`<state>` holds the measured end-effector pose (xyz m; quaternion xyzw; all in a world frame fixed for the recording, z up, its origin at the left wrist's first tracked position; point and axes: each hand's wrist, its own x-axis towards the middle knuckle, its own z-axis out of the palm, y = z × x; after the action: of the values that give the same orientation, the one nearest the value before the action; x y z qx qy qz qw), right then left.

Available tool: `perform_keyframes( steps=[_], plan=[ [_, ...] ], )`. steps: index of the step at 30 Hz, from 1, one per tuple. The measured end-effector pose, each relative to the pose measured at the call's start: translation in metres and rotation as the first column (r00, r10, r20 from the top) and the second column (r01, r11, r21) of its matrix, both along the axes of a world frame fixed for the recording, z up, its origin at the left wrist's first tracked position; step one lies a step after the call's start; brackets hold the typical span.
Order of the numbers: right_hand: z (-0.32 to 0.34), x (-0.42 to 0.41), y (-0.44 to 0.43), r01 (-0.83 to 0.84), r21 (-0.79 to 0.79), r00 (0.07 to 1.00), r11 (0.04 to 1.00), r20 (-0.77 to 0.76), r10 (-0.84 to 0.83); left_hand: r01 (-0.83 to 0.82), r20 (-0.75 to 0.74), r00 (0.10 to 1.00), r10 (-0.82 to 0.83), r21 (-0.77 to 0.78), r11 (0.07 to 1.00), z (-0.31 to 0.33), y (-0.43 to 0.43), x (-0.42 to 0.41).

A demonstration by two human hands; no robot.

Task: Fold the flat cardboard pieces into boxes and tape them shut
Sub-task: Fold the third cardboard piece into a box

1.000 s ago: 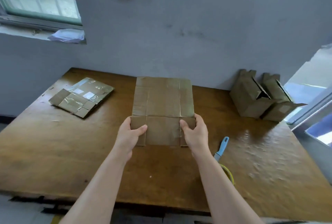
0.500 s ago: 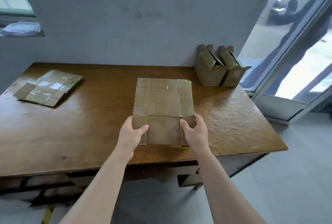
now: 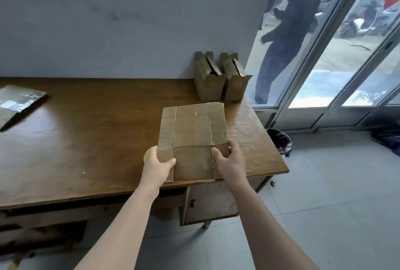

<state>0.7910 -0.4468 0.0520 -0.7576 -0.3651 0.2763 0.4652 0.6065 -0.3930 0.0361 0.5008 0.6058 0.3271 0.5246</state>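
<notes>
A flat brown cardboard piece (image 3: 192, 133), creased and patched with tape, is held level just over the right end of the wooden table (image 3: 86, 139). My left hand (image 3: 157, 168) grips its near left corner, thumb on top. My right hand (image 3: 230, 162) grips the near right corner the same way. A sliver of a yellow tape roll (image 3: 146, 154) shows just behind my left hand, mostly hidden. Two folded boxes (image 3: 220, 78) with open flaps stand at the table's back right corner against the wall.
A stack of flat cardboard pieces (image 3: 17, 103) lies at the table's far left. A black bin (image 3: 279, 140) stands on the tiled floor right of the table. Behind the glass door (image 3: 324, 64), a person stands outside.
The view has swung to the right and down, and the cardboard with both hands now sits near the table's right end. The grip on the cardboard is unchanged.
</notes>
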Motion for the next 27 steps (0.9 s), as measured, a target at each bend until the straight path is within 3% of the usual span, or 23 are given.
perform_keyframes(
  steps=[12, 17, 23, 27],
  plan=[
    [0.007, 0.100, 0.027, -0.028, -0.058, 0.995, 0.998, 0.090, 0.033, 0.159, -0.245, 0.955, -0.168, -0.057, 0.986, -0.004, 0.025, 0.116],
    [0.006, 0.128, 0.066, -0.103, -0.081, 0.982, 0.991, 0.149, 0.115, 0.197, -0.083, 0.977, -0.198, -0.019, 0.980, 0.002, 0.059, 0.166],
    [0.012, 0.149, 0.114, -0.347, -0.190, 0.929, 0.919, 0.063, 0.364, 0.158, 0.160, 0.979, -0.128, -0.191, 0.969, 0.008, 0.096, 0.203],
    [0.011, 0.155, 0.139, -0.426, -0.229, 0.899, 0.875, -0.003, 0.437, 0.120, 0.188, 0.980, -0.067, -0.287, 0.950, 0.013, 0.116, 0.206]
  ],
)
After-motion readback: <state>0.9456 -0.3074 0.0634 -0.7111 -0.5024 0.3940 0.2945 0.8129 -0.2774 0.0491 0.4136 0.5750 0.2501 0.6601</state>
